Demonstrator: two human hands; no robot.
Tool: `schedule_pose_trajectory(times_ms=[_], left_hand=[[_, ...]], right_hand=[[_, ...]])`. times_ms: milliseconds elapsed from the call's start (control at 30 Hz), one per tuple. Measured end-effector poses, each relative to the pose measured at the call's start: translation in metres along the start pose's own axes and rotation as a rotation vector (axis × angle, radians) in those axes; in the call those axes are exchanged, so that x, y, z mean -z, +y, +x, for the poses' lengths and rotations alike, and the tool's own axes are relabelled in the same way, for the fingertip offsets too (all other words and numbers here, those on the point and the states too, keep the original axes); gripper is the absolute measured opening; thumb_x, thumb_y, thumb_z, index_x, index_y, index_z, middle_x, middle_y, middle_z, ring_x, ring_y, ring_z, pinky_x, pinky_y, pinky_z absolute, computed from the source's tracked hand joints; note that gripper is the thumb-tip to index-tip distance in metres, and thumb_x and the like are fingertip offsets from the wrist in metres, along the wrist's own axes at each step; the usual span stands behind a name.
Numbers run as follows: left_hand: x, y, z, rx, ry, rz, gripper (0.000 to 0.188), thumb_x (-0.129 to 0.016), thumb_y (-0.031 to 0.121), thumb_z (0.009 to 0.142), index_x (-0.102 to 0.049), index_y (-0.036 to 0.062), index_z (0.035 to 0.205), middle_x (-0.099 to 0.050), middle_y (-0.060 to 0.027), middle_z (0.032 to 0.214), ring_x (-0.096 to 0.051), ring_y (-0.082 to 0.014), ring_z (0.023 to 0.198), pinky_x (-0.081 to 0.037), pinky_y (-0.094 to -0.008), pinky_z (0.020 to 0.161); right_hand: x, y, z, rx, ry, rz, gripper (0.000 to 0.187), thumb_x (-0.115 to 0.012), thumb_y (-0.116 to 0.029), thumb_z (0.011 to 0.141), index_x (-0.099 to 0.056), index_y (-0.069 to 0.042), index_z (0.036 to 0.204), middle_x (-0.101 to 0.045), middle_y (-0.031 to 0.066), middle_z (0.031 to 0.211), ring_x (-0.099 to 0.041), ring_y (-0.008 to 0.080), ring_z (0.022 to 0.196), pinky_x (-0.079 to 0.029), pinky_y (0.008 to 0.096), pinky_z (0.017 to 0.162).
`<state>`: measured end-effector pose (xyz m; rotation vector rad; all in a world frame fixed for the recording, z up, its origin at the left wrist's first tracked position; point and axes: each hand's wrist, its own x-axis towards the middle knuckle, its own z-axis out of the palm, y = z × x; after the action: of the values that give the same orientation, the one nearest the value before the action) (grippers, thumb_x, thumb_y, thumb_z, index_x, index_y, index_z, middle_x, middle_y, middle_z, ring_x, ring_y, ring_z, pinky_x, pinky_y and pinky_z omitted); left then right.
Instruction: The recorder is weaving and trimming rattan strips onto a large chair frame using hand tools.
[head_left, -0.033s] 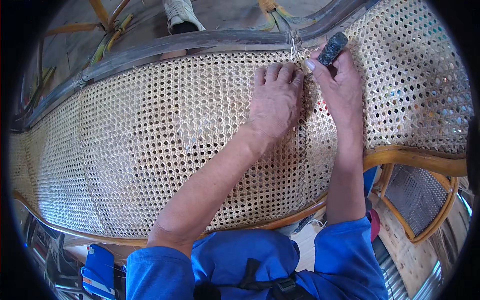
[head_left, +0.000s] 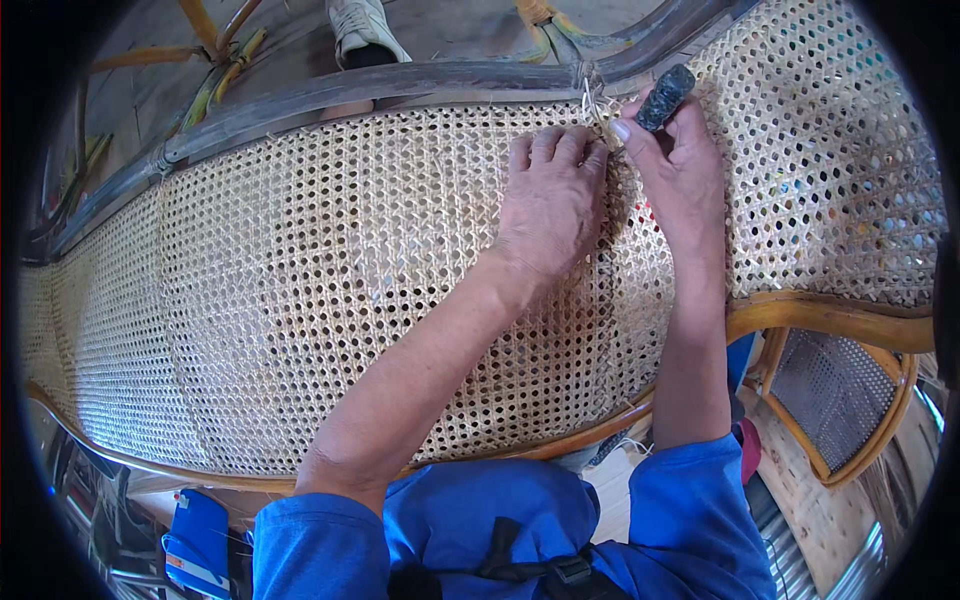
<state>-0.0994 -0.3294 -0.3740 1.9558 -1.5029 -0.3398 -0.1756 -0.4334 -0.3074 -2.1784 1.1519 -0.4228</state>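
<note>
Woven cane panel (head_left: 300,300) fills the frame's middle, edged by a dark rail (head_left: 400,85) at the top. Left hand (head_left: 550,200) lies flat on it, fingers pressed together. At upper right, right hand (head_left: 680,170) grips a dark tool handle (head_left: 665,97), thumb and forefinger pinching loose cane strands (head_left: 597,108).

Bright, even daylight, soft shadows, sharp centre; straight edges bow outward and the rim goes fully black.

left hand (head_left: 552,200) flat on cane webbing (head_left: 300,290); right hand (head_left: 680,170) grips dark tool (head_left: 665,97).
</note>
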Motion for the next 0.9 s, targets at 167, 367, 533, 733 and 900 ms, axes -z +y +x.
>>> schedule_pose_trajectory(times_ms=[167, 367, 533, 733, 900], left_hand=[[-0.003, 0.004, 0.002, 0.019, 0.017, -0.107, 0.037, -0.058, 0.012, 0.084, -0.058, 0.0054, 0.120, -0.053, -0.0117, 0.121, -0.046, -0.0303, 0.117, -0.033, -0.0445, 0.100], [-0.011, 0.011, 0.007, 0.156, 0.079, -0.151, 0.033, -0.057, 0.007, 0.080, -0.061, 0.0058, 0.112, -0.055, -0.0114, 0.120, -0.046, -0.0303, 0.117, -0.032, -0.0443, 0.099], [-0.013, 0.010, 0.008, 0.161, 0.100, -0.190, 0.033, -0.057, 0.004, 0.077, -0.061, 0.0062, 0.110, -0.056, -0.0108, 0.118, -0.047, -0.0292, 0.117, -0.032, -0.0439, 0.099], [-0.015, 0.008, 0.009, 0.200, 0.114, -0.236, 0.034, -0.055, 0.001, 0.078, -0.061, 0.0051, 0.111, -0.057, -0.0119, 0.117, -0.047, -0.0290, 0.116, -0.033, -0.0429, 0.099], [-0.015, 0.009, 0.008, 0.173, 0.146, -0.195, 0.033, -0.053, 0.001, 0.079, -0.060, 0.0046, 0.110, -0.057, -0.0132, 0.117, -0.048, -0.0294, 0.116, -0.033, -0.0423, 0.100]], right_hand=[[0.004, -0.006, 0.015, -0.111, -0.031, -0.028, 0.034, -0.069, -0.024, 0.084, -0.056, -0.002, 0.107, -0.067, 0.0144, 0.087, -0.066, 0.0241, 0.078, -0.050, 0.0378, 0.072], [0.010, -0.012, 0.012, -0.104, -0.137, 0.022, 0.033, -0.066, -0.024, 0.086, -0.056, -0.001, 0.107, -0.066, 0.0138, 0.090, -0.065, 0.0232, 0.084, -0.050, 0.0370, 0.075], [0.010, -0.005, 0.001, -0.108, -0.079, 0.160, 0.029, -0.066, -0.019, 0.086, -0.056, -0.002, 0.108, -0.066, 0.0125, 0.091, -0.065, 0.0207, 0.085, -0.050, 0.0340, 0.076], [0.010, -0.006, -0.008, -0.104, -0.006, 0.101, 0.025, -0.066, -0.016, 0.086, -0.056, -0.004, 0.106, -0.066, 0.0120, 0.091, -0.066, 0.0212, 0.085, -0.051, 0.0342, 0.075], [0.009, -0.004, -0.010, -0.105, 0.007, 0.105, 0.028, -0.068, -0.019, 0.085, -0.054, -0.003, 0.104, -0.066, 0.0140, 0.090, -0.066, 0.0242, 0.081, -0.051, 0.0357, 0.073]])
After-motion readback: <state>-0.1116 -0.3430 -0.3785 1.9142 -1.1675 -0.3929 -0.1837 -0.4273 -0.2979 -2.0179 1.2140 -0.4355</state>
